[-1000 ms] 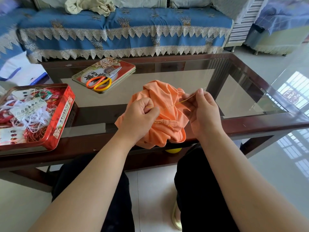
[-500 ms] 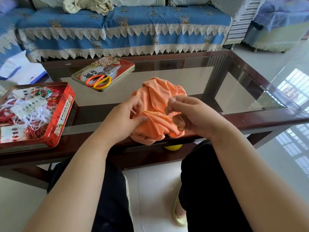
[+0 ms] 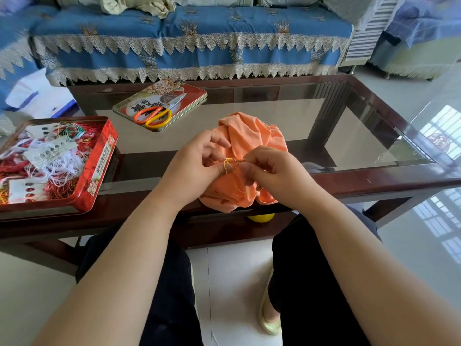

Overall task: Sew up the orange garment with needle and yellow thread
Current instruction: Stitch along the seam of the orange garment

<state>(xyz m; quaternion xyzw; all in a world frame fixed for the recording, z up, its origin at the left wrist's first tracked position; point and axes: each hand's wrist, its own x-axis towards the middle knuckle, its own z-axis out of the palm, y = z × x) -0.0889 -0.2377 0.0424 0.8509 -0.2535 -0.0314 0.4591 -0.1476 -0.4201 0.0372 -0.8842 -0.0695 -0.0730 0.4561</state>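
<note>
Open red tin of tangled threads [image 3: 50, 166] sits far left on the glass-topped worktop [image 3: 274, 121]. Your left hand [image 3: 194, 171] pinches the crumpled orange garment [image 3: 249, 141] at the near edge. A loop of yellow thread [image 3: 227, 163] lies between both hands. Your right hand [image 3: 272, 171] is closed on the thin needle [image 3: 238, 161].

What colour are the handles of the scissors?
One orange, one yellow, on the scissors; head view.

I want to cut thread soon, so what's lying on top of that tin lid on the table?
Orange-and-yellow-handled scissors lie on the tin lid, blades pointing toward the sofa. They cover part of its printed label; nothing else shows on it.
</note>
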